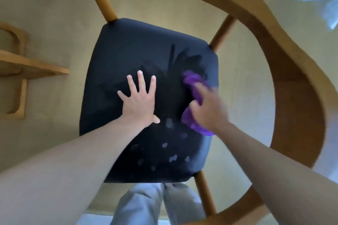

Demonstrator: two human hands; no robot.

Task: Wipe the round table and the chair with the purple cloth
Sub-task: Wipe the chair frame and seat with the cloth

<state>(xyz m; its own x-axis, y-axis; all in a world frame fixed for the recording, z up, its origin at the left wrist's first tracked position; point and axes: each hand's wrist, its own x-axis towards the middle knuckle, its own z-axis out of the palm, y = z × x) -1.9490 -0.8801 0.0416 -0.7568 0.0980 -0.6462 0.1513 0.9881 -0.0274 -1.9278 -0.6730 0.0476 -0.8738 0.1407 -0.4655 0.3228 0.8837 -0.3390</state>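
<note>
Right hand (206,107) is gripping the bunched purple cloth (193,86) on the right side of the dark chair seat (128,51), left hand (140,99) is lying flat with fingers spread, bracing; pale spots (172,158) near the front edge are risking being missed.

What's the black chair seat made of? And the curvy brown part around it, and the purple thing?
The chair seat looks like padded dark fabric or matte faux leather: soft rounded corners, no shine. The curved frame seems to be smooth light wood, with an even tan colour. The purple cloth under the right hand looks soft and bunched, though blurred.
</note>
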